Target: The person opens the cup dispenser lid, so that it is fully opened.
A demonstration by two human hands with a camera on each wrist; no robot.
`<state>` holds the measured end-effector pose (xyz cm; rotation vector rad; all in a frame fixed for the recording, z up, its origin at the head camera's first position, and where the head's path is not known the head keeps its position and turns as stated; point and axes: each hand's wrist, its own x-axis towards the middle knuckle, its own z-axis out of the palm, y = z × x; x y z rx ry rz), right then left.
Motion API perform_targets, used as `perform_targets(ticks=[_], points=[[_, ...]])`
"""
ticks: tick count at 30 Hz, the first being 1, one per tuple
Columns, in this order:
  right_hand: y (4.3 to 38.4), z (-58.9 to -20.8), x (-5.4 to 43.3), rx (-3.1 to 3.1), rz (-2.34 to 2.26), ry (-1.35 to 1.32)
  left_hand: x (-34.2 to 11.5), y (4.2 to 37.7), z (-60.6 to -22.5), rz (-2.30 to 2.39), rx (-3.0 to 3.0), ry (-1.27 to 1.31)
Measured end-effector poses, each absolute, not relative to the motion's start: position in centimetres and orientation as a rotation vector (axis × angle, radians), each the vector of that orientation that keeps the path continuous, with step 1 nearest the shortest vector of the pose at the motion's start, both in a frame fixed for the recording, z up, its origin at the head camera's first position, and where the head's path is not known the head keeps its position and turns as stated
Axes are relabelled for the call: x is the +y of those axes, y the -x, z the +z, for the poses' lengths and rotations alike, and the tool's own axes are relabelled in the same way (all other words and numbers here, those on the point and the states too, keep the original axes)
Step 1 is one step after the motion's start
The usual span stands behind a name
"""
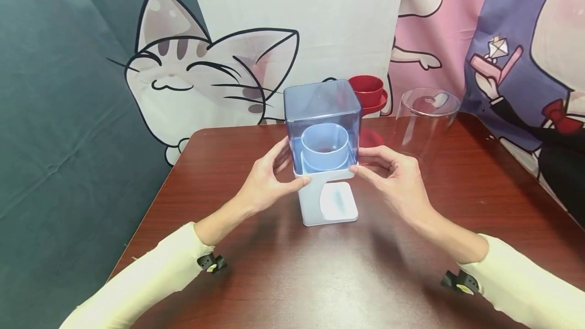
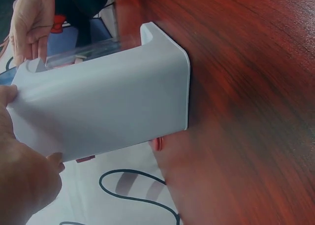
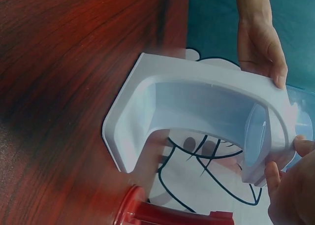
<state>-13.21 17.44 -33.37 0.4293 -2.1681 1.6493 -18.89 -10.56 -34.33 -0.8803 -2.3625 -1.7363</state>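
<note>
A white C-shaped dispenser stand (image 1: 313,202) is upright on the brown table, between both hands. On its top sits a translucent blue square container (image 1: 322,103), and a light blue ring (image 1: 325,146) shows through its walls. My left hand (image 1: 269,179) grips the left side of the stand's top, thumb along the front edge and fingers behind. At the right front corner, my right hand (image 1: 395,179) pinches the joint between container and stand with thumb and fingers. The stand's smooth outer wall (image 2: 108,97) fills much of the left wrist view.
Behind the container stands a red dispenser part (image 1: 367,93) with a cup-shaped top. Right of it is a clear cylinder (image 1: 429,110). A cartoon-printed cloth (image 1: 320,9) hangs behind the table (image 1: 283,273). A dark cord (image 2: 133,171) shows in the left wrist view.
</note>
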Motion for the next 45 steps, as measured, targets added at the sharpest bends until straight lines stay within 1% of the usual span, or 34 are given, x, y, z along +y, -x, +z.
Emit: perform_targets(ticks=[14, 25, 32, 45], points=[[13.0, -34.0, 17.6, -2.136, 1.743, -0.472, -10.9, 18.8, -34.4, -1.728, -2.402, 0.930], [13.2, -34.1, 17.3, -2.239, 1.682, -0.489, -11.3, 18.8, -34.0, -1.771, -2.421, 0.990], [13.9, -34.2, 17.0, -2.348, 1.630, -0.515, -11.5, 19.4, -32.6, -1.803, -2.341, 1.055], [16.3, -34.6, 16.4, -2.378, 1.798, -0.587, -10.8, 20.5, -28.8, -1.793, -2.164, 1.096]])
